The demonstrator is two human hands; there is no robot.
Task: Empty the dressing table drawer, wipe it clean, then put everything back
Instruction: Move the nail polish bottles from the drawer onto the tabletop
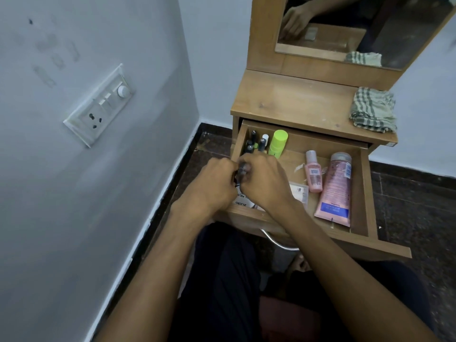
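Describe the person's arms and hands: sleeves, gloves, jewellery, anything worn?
Both forearms are bare up to the frame edge, with no sleeves in view. The left hand and right hand wear no gloves. No watch, bracelet or ring shows on the visible sides. No markings or bandages can be seen. Fingertips are partly hidden where the hands meet.

Dim, cool, even room light with soft shadows and no glare. The wide lens bends the left wall (86,169) and the mirror (357,28); the near forearms look slightly soft.
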